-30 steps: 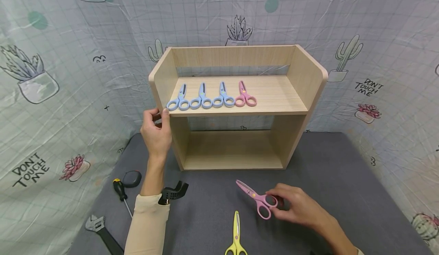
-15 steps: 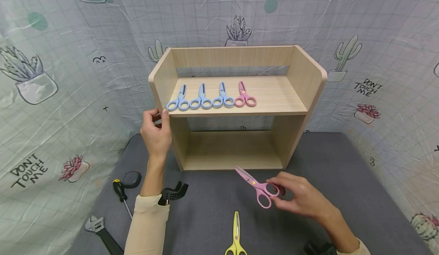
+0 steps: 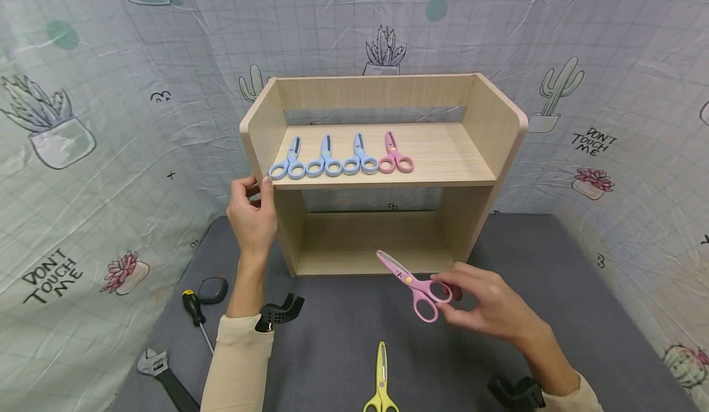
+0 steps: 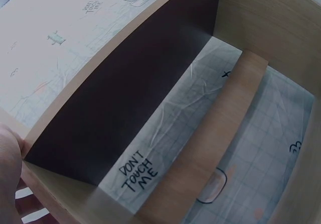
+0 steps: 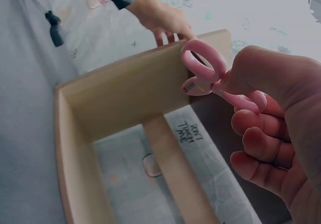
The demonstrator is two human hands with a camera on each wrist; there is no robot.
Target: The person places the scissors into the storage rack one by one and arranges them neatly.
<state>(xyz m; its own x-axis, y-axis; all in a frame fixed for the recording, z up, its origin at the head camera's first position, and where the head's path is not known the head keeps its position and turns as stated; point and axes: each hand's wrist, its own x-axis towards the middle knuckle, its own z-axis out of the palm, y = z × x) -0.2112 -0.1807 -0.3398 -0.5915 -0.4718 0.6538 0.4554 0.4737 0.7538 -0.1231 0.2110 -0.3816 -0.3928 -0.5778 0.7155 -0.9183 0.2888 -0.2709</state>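
My right hand (image 3: pixel 487 301) pinches a pair of pink scissors (image 3: pixel 411 280) by one finger loop, in front of the lower compartment. Their blades point up and to the left. In the right wrist view the pink scissors (image 5: pixel 203 66) show their loops toward the camera. My left hand (image 3: pixel 252 215) grips the left side panel of the wooden shelf (image 3: pixel 388 183) at the height of the upper board. On that board three pairs of blue scissors (image 3: pixel 325 158) and one pair of pink scissors (image 3: pixel 396 156) lie in a row, blades toward the back.
Yellow scissors (image 3: pixel 381 381) lie on the dark grey table at the front. To the left are a screwdriver (image 3: pixel 194 307), a black rounded object (image 3: pixel 213 289) and an adjustable wrench (image 3: pixel 166 375). A printed cloth (image 3: pixel 343 30) hangs behind the shelf.
My right hand has risen toward the shelf with the pink scissors. My left hand stays at the side panel, and the scissors in the row have not moved.
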